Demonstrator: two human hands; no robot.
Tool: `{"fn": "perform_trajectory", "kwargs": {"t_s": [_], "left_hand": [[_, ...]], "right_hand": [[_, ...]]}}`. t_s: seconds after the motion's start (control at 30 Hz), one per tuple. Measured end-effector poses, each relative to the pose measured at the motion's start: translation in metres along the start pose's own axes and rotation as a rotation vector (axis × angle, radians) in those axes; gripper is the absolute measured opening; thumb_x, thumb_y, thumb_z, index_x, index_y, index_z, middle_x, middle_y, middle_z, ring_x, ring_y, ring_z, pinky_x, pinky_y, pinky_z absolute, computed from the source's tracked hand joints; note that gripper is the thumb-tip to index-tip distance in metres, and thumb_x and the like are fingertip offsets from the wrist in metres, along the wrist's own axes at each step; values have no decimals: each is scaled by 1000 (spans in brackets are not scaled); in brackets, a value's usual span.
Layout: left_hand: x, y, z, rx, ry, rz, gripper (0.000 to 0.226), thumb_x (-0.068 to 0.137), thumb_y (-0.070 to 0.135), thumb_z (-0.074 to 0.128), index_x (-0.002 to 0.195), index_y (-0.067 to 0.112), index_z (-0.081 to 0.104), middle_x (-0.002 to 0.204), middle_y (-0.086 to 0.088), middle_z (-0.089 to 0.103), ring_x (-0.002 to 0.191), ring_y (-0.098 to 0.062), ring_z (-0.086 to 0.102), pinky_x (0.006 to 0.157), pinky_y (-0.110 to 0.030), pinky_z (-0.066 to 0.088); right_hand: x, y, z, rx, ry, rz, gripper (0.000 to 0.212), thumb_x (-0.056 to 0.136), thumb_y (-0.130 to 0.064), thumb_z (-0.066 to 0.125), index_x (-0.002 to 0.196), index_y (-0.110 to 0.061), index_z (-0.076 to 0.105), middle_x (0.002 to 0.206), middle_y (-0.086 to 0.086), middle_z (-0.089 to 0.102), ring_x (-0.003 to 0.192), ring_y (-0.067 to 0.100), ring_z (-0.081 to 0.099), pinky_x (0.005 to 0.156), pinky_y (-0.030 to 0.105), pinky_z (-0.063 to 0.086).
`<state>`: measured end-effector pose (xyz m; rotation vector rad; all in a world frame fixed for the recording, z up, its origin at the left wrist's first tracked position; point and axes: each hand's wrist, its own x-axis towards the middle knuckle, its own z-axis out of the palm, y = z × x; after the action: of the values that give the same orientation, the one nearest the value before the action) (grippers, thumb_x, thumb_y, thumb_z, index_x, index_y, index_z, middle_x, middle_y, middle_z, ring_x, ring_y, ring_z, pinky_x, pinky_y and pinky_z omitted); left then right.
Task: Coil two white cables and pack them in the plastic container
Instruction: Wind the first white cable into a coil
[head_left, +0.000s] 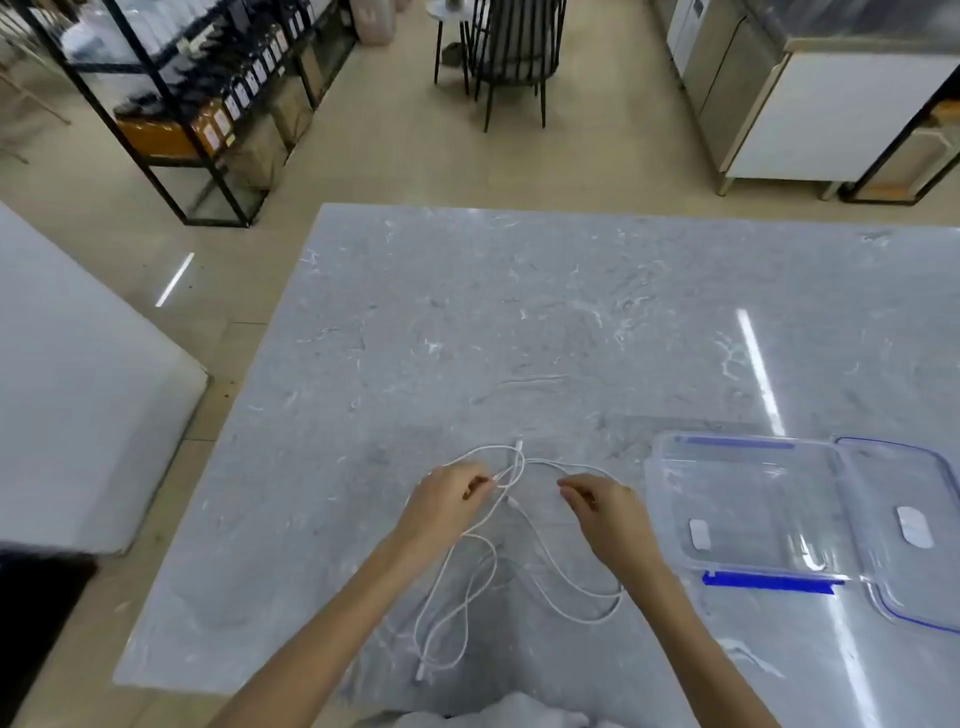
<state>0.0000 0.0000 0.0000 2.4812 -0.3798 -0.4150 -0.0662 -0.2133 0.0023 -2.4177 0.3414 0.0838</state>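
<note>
Okay, both my hands are over the grey marble table (467, 322), with the two white cables (516, 467) tangled between them. My left hand (447, 499) is grasping: thumb and fingertips pinch a strand at the tangle's top, just right of its fingertips. My right hand (608, 514) has its fingers curled inward; a strand runs just past its fingertips, but I cannot tell if it grips it or is only clenched near it.

The cables are loose, not coiled. They cross in a knot-like bunch just beyond and between my two hands. From there long loops trail back toward me on the table, under and between my forearms. One loop bulges below my right wrist. One plug end lies near the table edge, well behind my left hand.

The plastic container (753, 493) sits open just right of my right hand, close but not touching it. It is clear, with a blue clip (769, 582) on its near side, and no cable in it. Its lid (904, 483), clear with a blue rim, lies flat against the container's far right side.

Far beyond my hands, past the table: a black chair (514, 57), a black shelf rack (197, 104) beyond my left hand, and a steel counter (831, 114) beyond my right.
</note>
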Motion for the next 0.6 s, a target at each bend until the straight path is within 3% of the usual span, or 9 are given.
{"fn": "perform_trajectory", "kwargs": {"t_s": [0.17, 0.3, 0.43, 0.53, 0.6], "left_hand": [[8, -5, 33, -15, -207, 42, 18, 93, 27, 60, 98, 15, 73, 97, -7, 75, 91, -25, 68, 81, -38, 50], [21, -15, 46, 140, -192, 177, 22, 95, 27, 52, 107, 19, 69, 106, -7, 72, 99, -27, 65, 85, -40, 48], [30, -12, 52, 188, -253, 236, 23, 98, 23, 51, 116, 15, 64, 119, -7, 61, 109, -26, 59, 92, -40, 46], [31, -3, 47, 276, -356, 221, 26, 100, 30, 47, 105, 10, 62, 116, -10, 54, 104, -32, 59, 85, -43, 48], [31, 11, 33, 260, -437, 214, 28, 100, 36, 44, 99, 14, 61, 110, -11, 59, 99, -32, 61, 83, -45, 49]], "right_hand": [[14, -9, 46, -95, -223, 197, 22, 91, -31, 63, 93, -13, 74, 94, 4, 75, 92, 25, 68, 77, 32, 50], [24, -7, 57, -223, -294, 261, 22, 89, -34, 60, 97, -16, 70, 102, 6, 73, 98, 27, 66, 81, 34, 51], [24, -2, 57, -234, -327, 190, 20, 92, -28, 56, 100, -16, 70, 105, 5, 72, 101, 25, 65, 83, 33, 49], [18, -1, 45, -152, -327, 50, 14, 93, -25, 59, 100, -16, 69, 104, 2, 71, 100, 22, 63, 83, 33, 47], [15, -5, 29, -112, -250, -43, 9, 92, -24, 61, 94, -18, 67, 98, -3, 68, 96, 17, 59, 81, 34, 48]]}}
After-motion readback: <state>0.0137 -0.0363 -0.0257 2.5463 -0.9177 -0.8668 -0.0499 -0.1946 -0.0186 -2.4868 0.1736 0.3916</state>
